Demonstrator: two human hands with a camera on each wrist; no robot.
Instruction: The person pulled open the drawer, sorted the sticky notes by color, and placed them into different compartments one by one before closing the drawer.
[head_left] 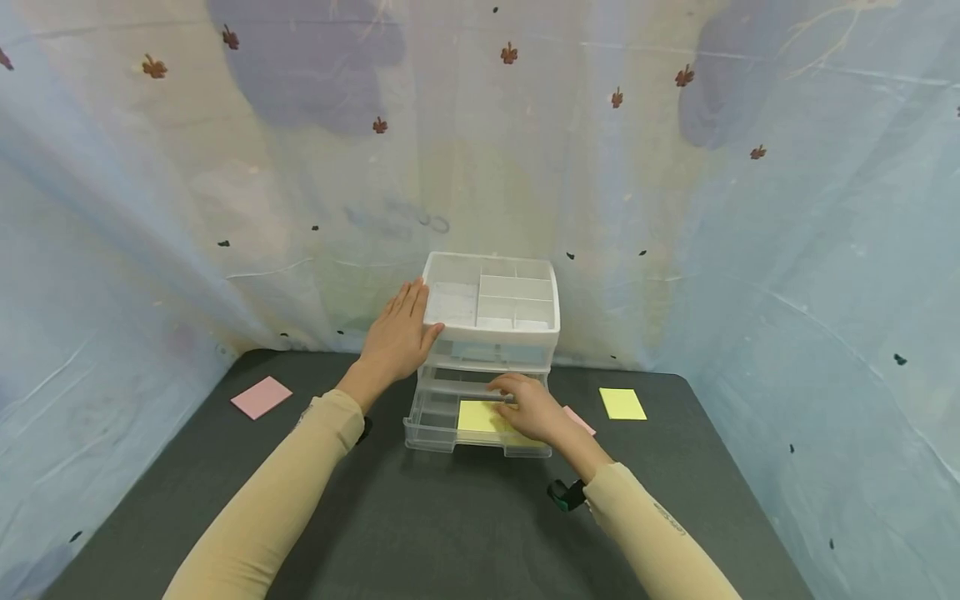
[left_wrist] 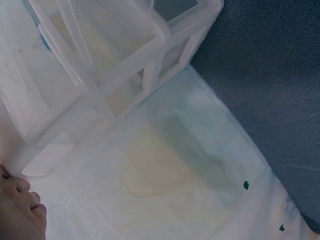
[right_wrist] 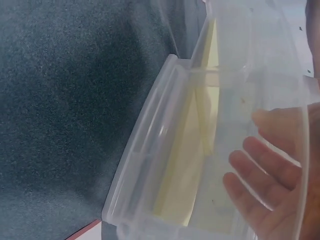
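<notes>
A small white drawer unit with a divided top tray stands at the back of the table. My left hand presses its fairly straight fingers against the unit's left side, by the top rim. Low in the unit, a clear drawer is pulled out toward me, and yellow sticky notes lie in it. My right hand is over the drawer's right part. Through clear plastic in the right wrist view, the right fingers look loosely bent, with nothing seen between them.
A pink note pad lies on the dark table at left. On the right lie a yellow note pad and a pink pad partly hidden by my right arm. A patterned curtain hangs behind the table.
</notes>
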